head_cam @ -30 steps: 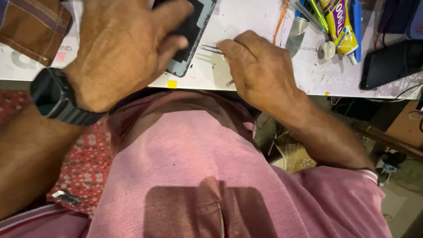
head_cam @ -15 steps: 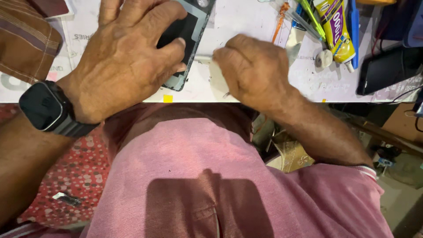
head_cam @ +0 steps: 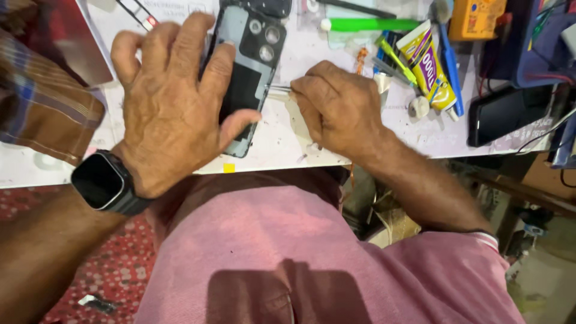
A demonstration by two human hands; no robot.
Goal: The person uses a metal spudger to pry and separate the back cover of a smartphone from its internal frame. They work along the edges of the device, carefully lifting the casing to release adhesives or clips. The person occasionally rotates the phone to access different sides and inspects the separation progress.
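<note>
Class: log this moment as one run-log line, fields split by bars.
left hand: pressing phone flat | right hand: pinching tweezers, tips at phone edge | table: white

The left hand (head_cam: 174, 108) lies flat over the dark phone back (head_cam: 249, 72), so the part under its fingers (head_cam: 180, 48) and palm is hidden, and the phone's top end runs off the upper edge. The right hand (head_cam: 339, 111) curls around thin metal tweezers (head_cam: 277, 88); only their tips poke out past the fingers, the rest buried in the fist. What the tips touch is too small to tell. The desk (head_cam: 282, 135) is cut off above.
</note>
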